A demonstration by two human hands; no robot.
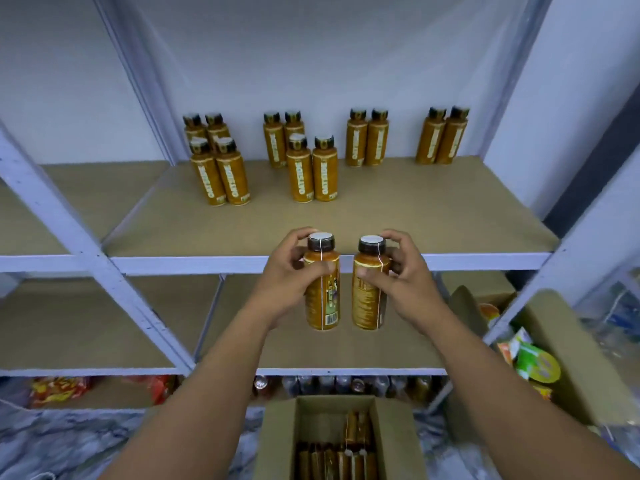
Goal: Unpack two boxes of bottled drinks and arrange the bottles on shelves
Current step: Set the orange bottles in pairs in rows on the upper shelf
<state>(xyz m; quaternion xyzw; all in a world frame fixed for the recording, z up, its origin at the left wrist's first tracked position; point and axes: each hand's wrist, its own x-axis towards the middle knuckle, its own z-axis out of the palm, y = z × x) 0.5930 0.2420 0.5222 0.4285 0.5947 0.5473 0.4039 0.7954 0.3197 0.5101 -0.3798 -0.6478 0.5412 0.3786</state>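
Now both hands held a bottle each before the shelf.
Fingers of the left hand (287, 275) curled round the shoulder of the left bottle (323, 299), upright; just beside it, untouching, the right bottle (367, 303) stood in the right hand (405, 275), gripped likewise. Beyond both grips the shelf (415, 216) carried the shelved bottles (301, 171); below them sat an open box (277, 434).

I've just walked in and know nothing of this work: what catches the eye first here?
At centre, the left hand grips the left bottle and the right hand the right bottle, both orange and upright before the shelf edge. Twelve matching bottles stand in four clusters on it, and an open box below holds more.
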